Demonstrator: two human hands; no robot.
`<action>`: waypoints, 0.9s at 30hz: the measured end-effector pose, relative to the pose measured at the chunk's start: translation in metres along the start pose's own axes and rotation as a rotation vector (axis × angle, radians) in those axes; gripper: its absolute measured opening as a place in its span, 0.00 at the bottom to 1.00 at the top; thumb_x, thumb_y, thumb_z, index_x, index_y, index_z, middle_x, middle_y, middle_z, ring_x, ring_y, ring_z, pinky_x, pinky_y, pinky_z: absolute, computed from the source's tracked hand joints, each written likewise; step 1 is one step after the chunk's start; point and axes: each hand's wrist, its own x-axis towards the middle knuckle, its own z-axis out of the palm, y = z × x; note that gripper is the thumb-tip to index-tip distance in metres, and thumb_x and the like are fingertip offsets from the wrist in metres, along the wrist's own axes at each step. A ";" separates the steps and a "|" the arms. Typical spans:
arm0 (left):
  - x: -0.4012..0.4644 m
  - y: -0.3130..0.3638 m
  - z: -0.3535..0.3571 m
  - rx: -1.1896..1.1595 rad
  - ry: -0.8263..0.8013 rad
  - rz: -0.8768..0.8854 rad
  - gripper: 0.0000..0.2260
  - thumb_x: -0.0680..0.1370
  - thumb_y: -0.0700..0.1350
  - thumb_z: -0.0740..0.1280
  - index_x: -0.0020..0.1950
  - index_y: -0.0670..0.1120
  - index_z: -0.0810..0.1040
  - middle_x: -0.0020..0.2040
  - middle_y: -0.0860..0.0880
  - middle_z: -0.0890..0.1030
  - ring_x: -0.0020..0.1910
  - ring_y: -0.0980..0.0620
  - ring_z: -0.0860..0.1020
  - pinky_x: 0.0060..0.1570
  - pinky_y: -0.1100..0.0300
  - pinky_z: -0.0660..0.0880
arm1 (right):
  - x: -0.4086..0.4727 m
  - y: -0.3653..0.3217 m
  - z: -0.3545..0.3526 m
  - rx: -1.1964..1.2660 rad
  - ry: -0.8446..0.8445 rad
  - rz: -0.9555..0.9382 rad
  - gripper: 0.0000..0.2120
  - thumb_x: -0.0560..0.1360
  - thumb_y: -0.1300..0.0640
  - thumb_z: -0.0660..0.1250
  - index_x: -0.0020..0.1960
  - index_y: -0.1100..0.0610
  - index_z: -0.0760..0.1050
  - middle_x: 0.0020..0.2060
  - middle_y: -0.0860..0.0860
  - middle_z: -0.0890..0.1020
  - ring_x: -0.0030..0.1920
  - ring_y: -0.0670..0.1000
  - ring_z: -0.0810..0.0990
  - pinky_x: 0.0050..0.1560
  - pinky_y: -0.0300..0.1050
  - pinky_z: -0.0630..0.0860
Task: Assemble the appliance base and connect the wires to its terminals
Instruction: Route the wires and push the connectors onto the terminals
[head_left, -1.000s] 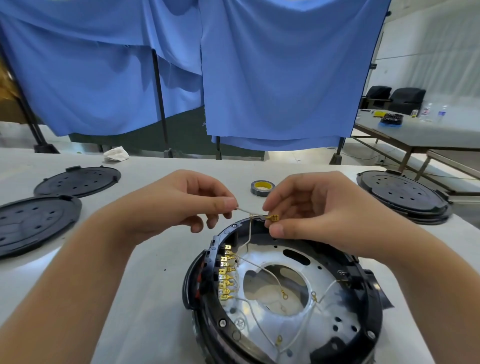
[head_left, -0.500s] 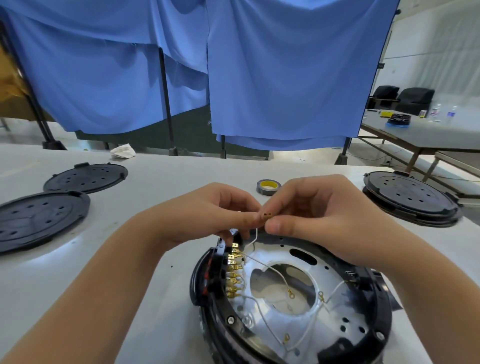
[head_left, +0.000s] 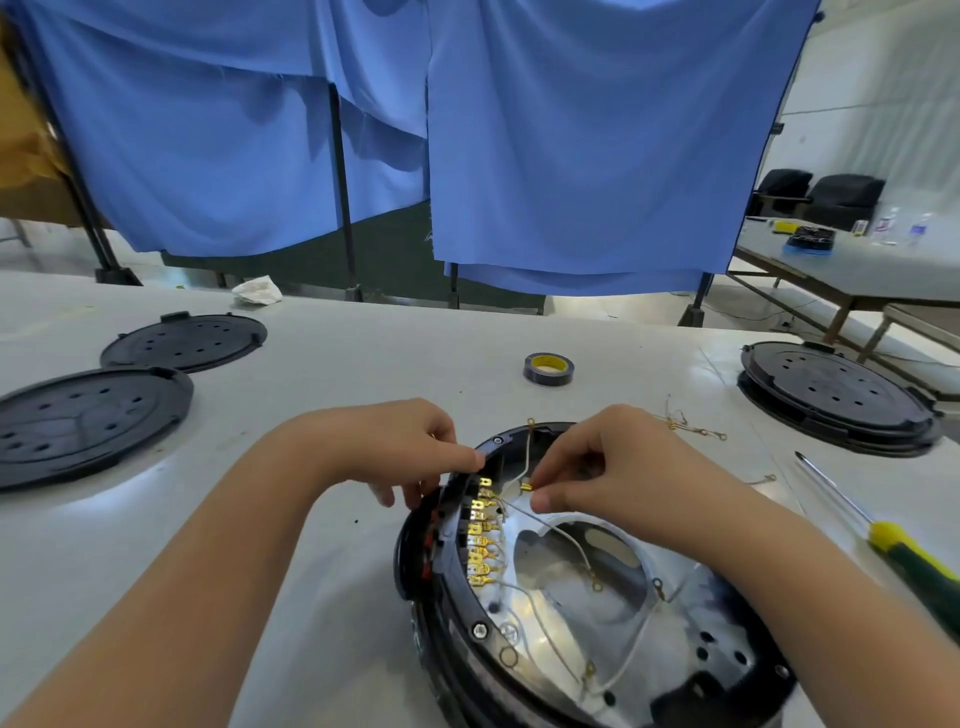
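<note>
The right hand (head_left: 613, 467) pinches a brass connector (head_left: 527, 487) between thumb and forefinger, its fingers (head_left: 545, 470) curled just above the base (head_left: 597, 597). From the connector a white wire (head_left: 525, 452) runs up and back over the far rim of the base. The left hand (head_left: 395, 447) rests at the base's left rim, its forefinger stretched out to the edge and the other fingers curled loosely down; whether it grips anything cannot be told. Just below both sets of fingers a row of brass terminals (head_left: 480, 540) lines the inner left wall of the base, the connector held just beside the top of the row. More wires (head_left: 571, 551) lie loose across the metal plate inside. The base sits on the desk (head_left: 363, 374), near the person. Behind it lies a tape roll (head_left: 548, 368); to the right a few spare wires (head_left: 685, 423) and a screwdriver (head_left: 883, 535); black lids (head_left: 88, 421) lie far left and another (head_left: 831, 395) far right.
</note>
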 end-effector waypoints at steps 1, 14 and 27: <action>0.001 0.000 0.001 -0.014 -0.013 -0.005 0.16 0.78 0.59 0.65 0.44 0.47 0.75 0.35 0.51 0.81 0.32 0.56 0.81 0.28 0.64 0.74 | 0.004 -0.001 0.002 -0.021 -0.012 0.014 0.03 0.67 0.50 0.77 0.37 0.44 0.83 0.29 0.37 0.81 0.32 0.36 0.79 0.33 0.29 0.71; 0.003 0.006 0.002 0.038 -0.023 -0.065 0.21 0.80 0.58 0.62 0.34 0.44 0.74 0.21 0.53 0.74 0.24 0.54 0.77 0.27 0.64 0.72 | 0.027 -0.003 0.019 -0.071 -0.020 0.028 0.03 0.67 0.51 0.77 0.39 0.46 0.83 0.27 0.40 0.80 0.29 0.36 0.77 0.31 0.30 0.67; 0.005 0.002 0.002 0.033 -0.042 -0.024 0.20 0.79 0.58 0.65 0.34 0.45 0.76 0.22 0.54 0.76 0.24 0.56 0.77 0.24 0.64 0.73 | 0.025 -0.001 0.020 0.037 -0.012 0.053 0.06 0.67 0.52 0.78 0.35 0.46 0.81 0.26 0.42 0.81 0.26 0.37 0.76 0.27 0.27 0.66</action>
